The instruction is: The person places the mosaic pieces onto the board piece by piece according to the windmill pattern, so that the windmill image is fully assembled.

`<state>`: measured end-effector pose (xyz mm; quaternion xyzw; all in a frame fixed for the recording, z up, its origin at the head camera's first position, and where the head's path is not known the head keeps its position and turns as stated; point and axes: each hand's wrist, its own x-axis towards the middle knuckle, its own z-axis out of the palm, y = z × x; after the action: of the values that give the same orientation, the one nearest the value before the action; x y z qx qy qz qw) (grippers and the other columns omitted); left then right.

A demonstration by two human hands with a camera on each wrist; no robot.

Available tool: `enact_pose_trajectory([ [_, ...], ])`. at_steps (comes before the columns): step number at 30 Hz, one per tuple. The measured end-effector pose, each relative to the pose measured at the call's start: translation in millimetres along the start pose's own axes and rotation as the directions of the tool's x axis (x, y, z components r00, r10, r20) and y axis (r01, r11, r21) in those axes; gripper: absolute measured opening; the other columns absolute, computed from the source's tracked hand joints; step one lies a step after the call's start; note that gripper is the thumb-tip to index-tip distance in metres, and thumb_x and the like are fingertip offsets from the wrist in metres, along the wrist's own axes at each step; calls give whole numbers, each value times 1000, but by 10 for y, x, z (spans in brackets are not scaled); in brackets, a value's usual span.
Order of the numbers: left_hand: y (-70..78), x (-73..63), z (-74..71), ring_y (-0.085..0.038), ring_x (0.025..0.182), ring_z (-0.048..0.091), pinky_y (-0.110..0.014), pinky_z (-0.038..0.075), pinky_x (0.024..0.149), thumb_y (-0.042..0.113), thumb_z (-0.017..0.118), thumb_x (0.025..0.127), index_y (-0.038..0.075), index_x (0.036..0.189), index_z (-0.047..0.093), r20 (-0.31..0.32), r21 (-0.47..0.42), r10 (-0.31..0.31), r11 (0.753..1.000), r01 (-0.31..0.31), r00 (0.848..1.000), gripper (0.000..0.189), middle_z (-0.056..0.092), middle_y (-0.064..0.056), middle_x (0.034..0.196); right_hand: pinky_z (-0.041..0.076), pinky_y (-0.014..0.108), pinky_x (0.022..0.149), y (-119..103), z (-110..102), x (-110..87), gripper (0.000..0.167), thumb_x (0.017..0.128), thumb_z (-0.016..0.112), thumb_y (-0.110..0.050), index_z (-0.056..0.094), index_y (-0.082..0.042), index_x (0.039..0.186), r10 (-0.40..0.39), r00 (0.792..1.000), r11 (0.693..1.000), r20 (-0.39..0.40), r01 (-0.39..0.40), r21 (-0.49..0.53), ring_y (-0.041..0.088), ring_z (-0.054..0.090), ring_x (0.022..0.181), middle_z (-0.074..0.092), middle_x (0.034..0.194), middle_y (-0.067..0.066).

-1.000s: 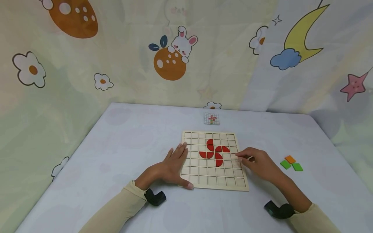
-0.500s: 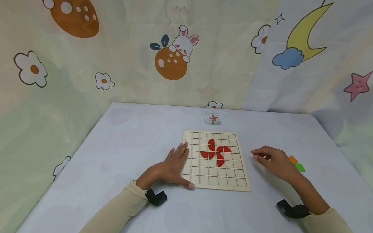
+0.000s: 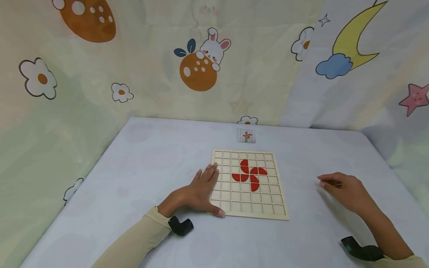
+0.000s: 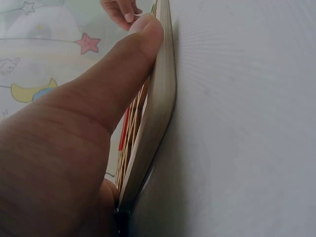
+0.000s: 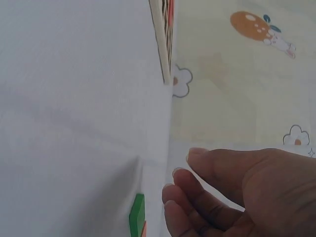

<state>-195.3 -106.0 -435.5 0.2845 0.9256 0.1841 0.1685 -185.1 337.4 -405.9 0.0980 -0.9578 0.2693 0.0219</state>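
A square wooden grid board [image 3: 246,206] lies on the table, with red pieces [image 3: 254,183] set in its middle as a pinwheel. Fingers spread, my left hand [image 3: 196,193] rests along the board's left edge; in the left wrist view its thumb lies on the board's rim [image 4: 160,89]. My right hand [image 3: 350,193] hovers right of the board, fingers loosely bent. Seen from the right wrist, thumb and fingertips stand apart with nothing between them. Close by are a green tile [image 5: 137,217] and a sliver of an orange tile [image 5: 144,230]; in the head view the hand largely hides them.
Behind the board lies a small card [image 3: 246,136] printed with a gridded red pinwheel on a stem. A white cloth covers the table [image 3: 161,156]. Cartoon-printed fabric [image 3: 147,56] hangs along the back and sides.
My right hand has moved right, from the board's right edge to over the loose green and orange tiles, which it now covers. The left hand keeps its place on the board.
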Motion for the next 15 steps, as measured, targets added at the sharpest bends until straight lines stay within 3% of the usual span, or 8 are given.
enact_pose_trajectory([
  [3,4,6,-3,-23,146,-15,-51,-4,113,77,68,67,4,155,-2,0,3,2,1000,-2,1000,135,-11,-10,162,48,25,59,115,-62,-57,32,96,64,-21,66,2,118,38,999,999,3,-38,-16,39,62,95,66,110,23],
  [7,4,7,-5,-23,146,-15,-50,-4,114,76,69,67,3,155,-3,1,9,-2,1000,2,1000,135,-12,-10,162,47,25,58,213,-126,-124,35,96,65,-22,65,4,119,71,997,997,14,-70,-24,14,63,86,67,107,22],
  [9,6,3,-7,-23,146,-15,-50,-4,114,75,69,67,3,155,-3,1,5,-4,1000,4,1000,135,-12,-10,161,47,26,58,240,-146,-142,36,95,65,-21,65,4,120,78,997,996,24,-78,-31,10,62,84,67,107,22],
  [10,8,1,-9,-23,146,-15,-50,-4,114,75,70,67,3,155,-3,1,2,-5,1000,5,1000,135,-12,-11,161,47,27,59,249,-150,-146,36,95,65,-22,64,5,120,83,996,996,30,-82,-37,11,62,84,67,106,22],
  [15,12,-3,-5,-23,146,-14,-50,-4,114,75,70,68,2,155,-3,0,-1,1,1000,-1,1000,135,-12,-11,161,46,33,61,274,-142,-136,41,93,67,-19,61,11,120,117,991,991,65,-112,-77,45,61,95,63,110,32],
])
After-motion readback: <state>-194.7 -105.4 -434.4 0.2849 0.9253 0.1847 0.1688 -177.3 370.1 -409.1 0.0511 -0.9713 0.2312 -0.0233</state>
